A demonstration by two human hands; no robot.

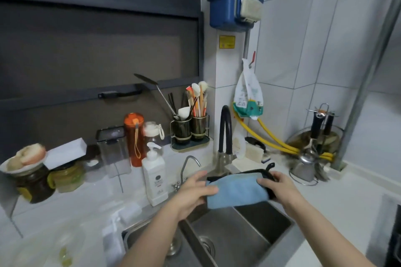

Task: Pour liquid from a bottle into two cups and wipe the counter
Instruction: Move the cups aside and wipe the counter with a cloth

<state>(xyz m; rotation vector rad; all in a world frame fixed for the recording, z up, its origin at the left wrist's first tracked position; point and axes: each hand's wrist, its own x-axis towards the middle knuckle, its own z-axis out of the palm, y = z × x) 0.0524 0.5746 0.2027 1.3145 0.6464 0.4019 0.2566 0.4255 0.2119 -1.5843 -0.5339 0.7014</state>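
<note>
Both hands hold a folded blue cloth [237,193] stretched between them above the sink [243,236], likely so any drips fall into the basin. The left hand [193,193] pinches one end with thumb and fingers; the right hand [276,186] curls round the other, dark-edged end. No cups show; an orange bottle [134,138] stands on the counter [338,197] behind.

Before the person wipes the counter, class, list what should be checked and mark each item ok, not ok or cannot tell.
1. Blue cloth held at both ends: ok, left hand and right hand grip it.
2. Cloth over the sink, so drips land inside: ok.
3. Cloth damp: cannot tell.
4. Black tap running: cannot tell, no stream visible.
5. Counter to the right free for wiping: ok.
6. Cups filled: cannot tell, none identifiable.
</note>
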